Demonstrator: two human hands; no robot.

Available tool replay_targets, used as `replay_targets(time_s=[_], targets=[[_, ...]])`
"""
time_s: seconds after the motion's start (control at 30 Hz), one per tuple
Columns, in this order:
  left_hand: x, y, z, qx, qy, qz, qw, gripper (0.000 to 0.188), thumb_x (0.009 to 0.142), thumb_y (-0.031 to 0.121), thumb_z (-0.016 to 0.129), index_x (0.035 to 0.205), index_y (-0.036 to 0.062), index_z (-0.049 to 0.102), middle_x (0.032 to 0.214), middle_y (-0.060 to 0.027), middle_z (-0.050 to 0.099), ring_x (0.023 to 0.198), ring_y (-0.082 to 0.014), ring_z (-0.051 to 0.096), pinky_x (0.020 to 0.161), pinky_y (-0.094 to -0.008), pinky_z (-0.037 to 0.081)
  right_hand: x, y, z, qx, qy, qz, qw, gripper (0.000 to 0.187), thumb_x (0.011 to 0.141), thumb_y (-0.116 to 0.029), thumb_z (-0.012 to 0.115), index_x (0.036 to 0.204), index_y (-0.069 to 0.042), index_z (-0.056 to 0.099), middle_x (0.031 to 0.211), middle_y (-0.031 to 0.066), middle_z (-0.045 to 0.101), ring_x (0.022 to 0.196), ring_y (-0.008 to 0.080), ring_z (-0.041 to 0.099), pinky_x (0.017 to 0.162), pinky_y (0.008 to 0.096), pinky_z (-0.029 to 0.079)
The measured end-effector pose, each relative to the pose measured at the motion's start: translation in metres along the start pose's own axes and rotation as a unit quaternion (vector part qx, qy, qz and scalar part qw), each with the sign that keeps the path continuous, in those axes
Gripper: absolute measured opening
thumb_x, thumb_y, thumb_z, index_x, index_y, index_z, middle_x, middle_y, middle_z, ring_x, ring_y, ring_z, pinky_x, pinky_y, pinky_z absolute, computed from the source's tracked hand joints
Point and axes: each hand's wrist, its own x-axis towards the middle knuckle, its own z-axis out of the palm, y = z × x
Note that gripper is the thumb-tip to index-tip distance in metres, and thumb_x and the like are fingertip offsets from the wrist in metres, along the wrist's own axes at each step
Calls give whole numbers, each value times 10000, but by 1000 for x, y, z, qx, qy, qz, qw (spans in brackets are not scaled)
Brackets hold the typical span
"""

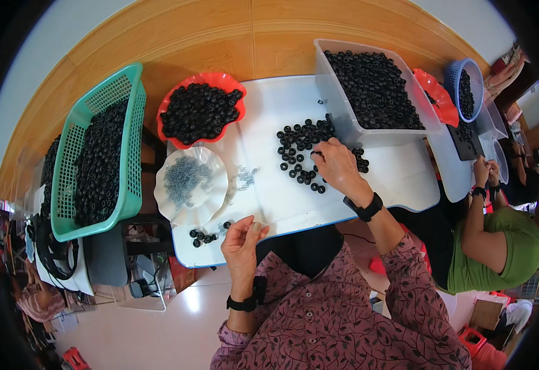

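My right hand reaches down into a loose spread of small black round pieces with holes in their middles. Its thumb and fingertips close on one of these at the spread's centre. My left hand is held at the table's front edge, thumb and fingers pinched together; anything between them is too small to make out. Just left of that hand, a small group of black round pieces lies on the white table. A white scalloped plate beyond it holds tiny greyish translucent bits, some spilled beside the plate.
A translucent bin full of black pieces stands behind my right hand. Farther left are a red scalloped bowl and a green basket, both loaded with black pieces. At right, a person in a green top works with both hands.
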Motion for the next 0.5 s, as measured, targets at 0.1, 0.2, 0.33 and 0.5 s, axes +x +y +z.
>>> replay_targets(time_s=[0.1,0.2,0.33,0.5], targets=[[-1,1,1,2,-2,-2,1000,186,906,-24,613,1092,-34,615,849,-35,606,757,-108,627,843,-351,580,2,-6,-2,-22,-4,12,1000,131,833,-120,641,906,-14,661,892,167,596,781,368,621,694,451,508],[-1,1,1,1,0,-2,1000,183,907,-26,610,1090,-36,615,845,-29,603,773,-107,630,846,-345,579,3,-9,1,-56,-3,7,998,113,833,-130,643,883,-29,653,884,148,592,753,350,629,667,455,508],[-5,0,0,8,8,-2,1000,180,911,-15,611,1090,-33,617,900,-46,624,801,-114,640,847,-320,567,-17,-21,0,-25,54,-61,996,100,823,-128,663,874,-44,644,858,125,583,694,302,633,617,410,510],[-16,8,14,41,-49,-10,998,251,947,83,601,1174,-23,607,1087,-106,642,912,-139,642,848,-273,537,-73,-67,-5,169,-51,-130,976,116,823,-131,672,912,-82,614,834,95,548,657,277,619,567,391,504]])
